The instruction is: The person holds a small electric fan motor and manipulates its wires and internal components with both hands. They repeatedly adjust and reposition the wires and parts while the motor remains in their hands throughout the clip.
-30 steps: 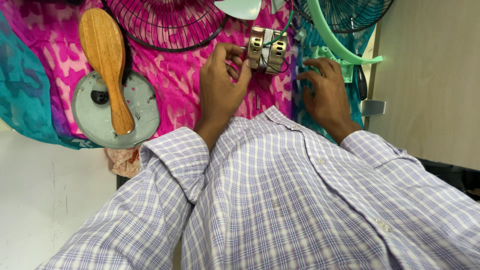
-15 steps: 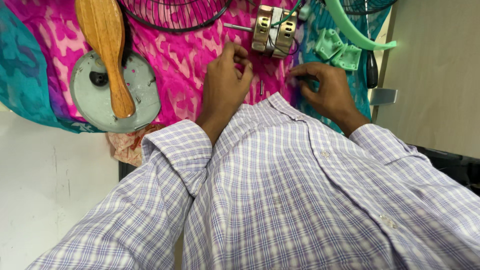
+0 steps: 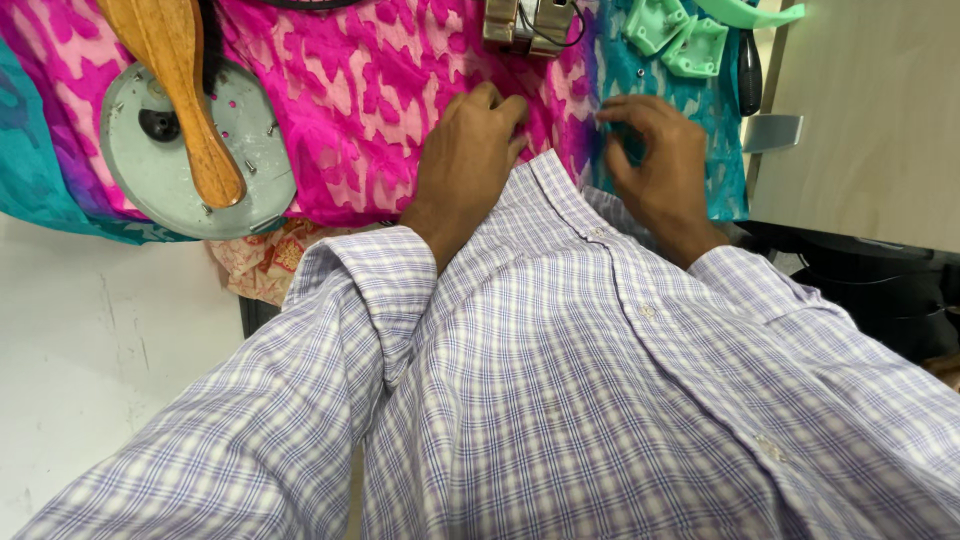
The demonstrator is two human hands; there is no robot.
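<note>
The left hand [image 3: 470, 150] rests palm-down on the pink patterned cloth [image 3: 370, 100] that covers the desk. Its fingers are curled loosely inward, with the knuckles raised and the fingertips pressed against the fabric. Whether anything is pinched beneath the fingers cannot be told; nothing shows in its grasp.

The right hand [image 3: 655, 160] lies just beside the left hand, on the teal section of cloth [image 3: 720, 150]. Its fingers are bent and spread slightly, with the tips touching the fabric. It holds no visible thing.

Between the two hands, the pink cloth meets the teal section. The collar of the checked shirt [image 3: 560, 400] reaches up into the gap between the wrists.

Beyond the fingertips of the left hand, at the top edge of the view, sits a metal motor block [image 3: 525, 25] with a dark wire on it, apart from both hands.

Beyond the right hand lie two light green plastic parts [image 3: 680, 35], close together. A dark tool handle [image 3: 748, 70] lies just to their outer side.

Well away to the outer side of the left hand lies a round grey plate [image 3: 200, 170] with small holes. A wooden paddle-shaped piece [image 3: 185, 90] rests across it, tilted.
</note>
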